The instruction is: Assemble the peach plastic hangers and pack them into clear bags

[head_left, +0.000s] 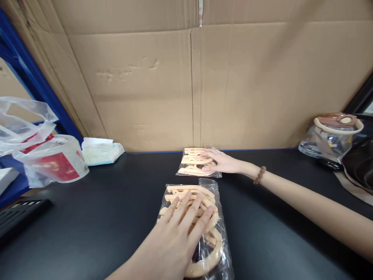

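Observation:
Two clear plastic bags of beige, curved plastic pieces lie on a black table (101,217). My left hand (177,237) rests flat on the near bag (204,233), fingers stretched out and pressed on top of it. My right hand (218,161), with a brown bead bracelet on the wrist, reaches across to the far bag (190,163) by the cardboard wall. Its fingers lie extended on that bag's right side.
A large cardboard sheet (204,77) closes off the back of the table. At the left are crumpled clear bags with a red label (52,163), a tissue pack (100,152) and a blue rack post (32,74). A lidded clear jug (335,134) stands at the right.

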A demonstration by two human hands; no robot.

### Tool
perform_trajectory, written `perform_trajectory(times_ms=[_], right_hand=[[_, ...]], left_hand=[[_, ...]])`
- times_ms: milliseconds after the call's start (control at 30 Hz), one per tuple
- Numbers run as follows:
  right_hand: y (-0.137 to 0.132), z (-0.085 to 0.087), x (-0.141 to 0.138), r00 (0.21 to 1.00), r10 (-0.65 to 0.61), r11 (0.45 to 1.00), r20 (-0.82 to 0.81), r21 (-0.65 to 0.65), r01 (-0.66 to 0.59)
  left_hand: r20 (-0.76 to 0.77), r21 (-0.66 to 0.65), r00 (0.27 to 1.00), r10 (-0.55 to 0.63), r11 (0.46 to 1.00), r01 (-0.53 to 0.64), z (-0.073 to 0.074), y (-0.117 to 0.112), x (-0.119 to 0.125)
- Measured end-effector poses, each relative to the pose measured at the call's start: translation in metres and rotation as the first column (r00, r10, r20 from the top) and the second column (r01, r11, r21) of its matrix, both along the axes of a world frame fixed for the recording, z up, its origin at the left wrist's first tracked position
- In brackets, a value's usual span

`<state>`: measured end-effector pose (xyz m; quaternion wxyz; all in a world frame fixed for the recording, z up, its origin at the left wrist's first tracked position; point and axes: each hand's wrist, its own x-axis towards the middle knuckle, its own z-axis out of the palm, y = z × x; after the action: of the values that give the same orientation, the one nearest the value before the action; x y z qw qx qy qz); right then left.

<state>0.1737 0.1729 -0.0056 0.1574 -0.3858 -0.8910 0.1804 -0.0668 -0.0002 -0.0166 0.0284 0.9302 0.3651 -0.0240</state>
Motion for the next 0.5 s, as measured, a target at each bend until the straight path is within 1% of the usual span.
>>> perform_trajectory(times_ms=[133,200,267,333,400,433,500], right_hand=[[-0.002,0.005,0.002,0.998,0.004,0.998,0.060,-0.065,0.000],[-0.003,0.006,0.002,0.997,0.003,0.998,0.075,-0.068,0.002],[-0.003,0.005,0.000,0.997,0.003,0.998,0.079,-0.059,0.002],[-0.002,0.003,-0.001,0.997,0.002,0.999,0.071,-0.044,0.001],[-0.001,-0.001,-0.001,0.999,-0.004,1.000,0.052,-0.025,0.006],[-0.001,-0.003,0.000,0.999,-0.007,1.000,0.040,-0.015,0.007],[-0.002,-0.006,0.000,1.000,-0.010,1.000,0.010,0.006,0.010]], left_hand=[[0.012,-0.004,1.000,-0.005,1.000,0.005,-0.001,0.003,-0.012],[0.051,0.034,0.998,-0.028,0.999,0.026,0.000,0.002,-0.013],[0.084,0.076,0.995,-0.062,0.996,0.056,0.004,-0.001,-0.011],[0.117,0.113,0.990,-0.076,0.992,0.063,0.013,-0.005,-0.008],[0.193,0.117,0.979,-0.065,0.992,0.042,0.027,-0.007,-0.009],[0.254,0.097,0.966,-0.054,0.995,0.030,0.034,-0.007,-0.010],[0.430,0.020,0.903,-0.002,1.000,-0.007,0.048,-0.003,-0.017]])
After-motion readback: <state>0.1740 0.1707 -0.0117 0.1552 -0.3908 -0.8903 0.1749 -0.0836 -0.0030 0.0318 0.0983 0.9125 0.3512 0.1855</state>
